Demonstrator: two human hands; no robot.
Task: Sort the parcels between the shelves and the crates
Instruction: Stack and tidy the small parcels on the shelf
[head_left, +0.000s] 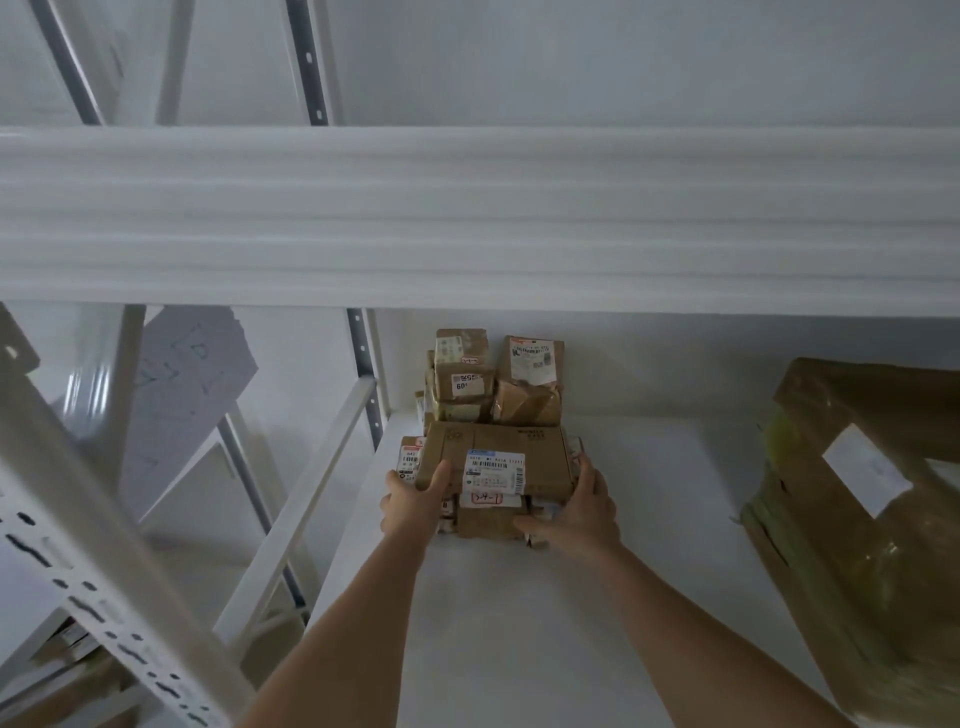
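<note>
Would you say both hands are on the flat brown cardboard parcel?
Yes, the left hand and right hand grip opposite ends of the flat brown cardboard parcel.

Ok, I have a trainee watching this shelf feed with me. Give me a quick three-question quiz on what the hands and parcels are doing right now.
1. True or false: both hands hold the flat brown parcel by its ends.
2. Which lies at the right of the white shelf? A) a blue crate B) a large plastic-wrapped parcel C) a metal bin
3. Fill in: the flat brown parcel rests on top of other ____.

Key
1. True: the left hand grips its left end, the right hand its right end.
2. B
3. parcels; the stacked small parcels stand behind.
</note>
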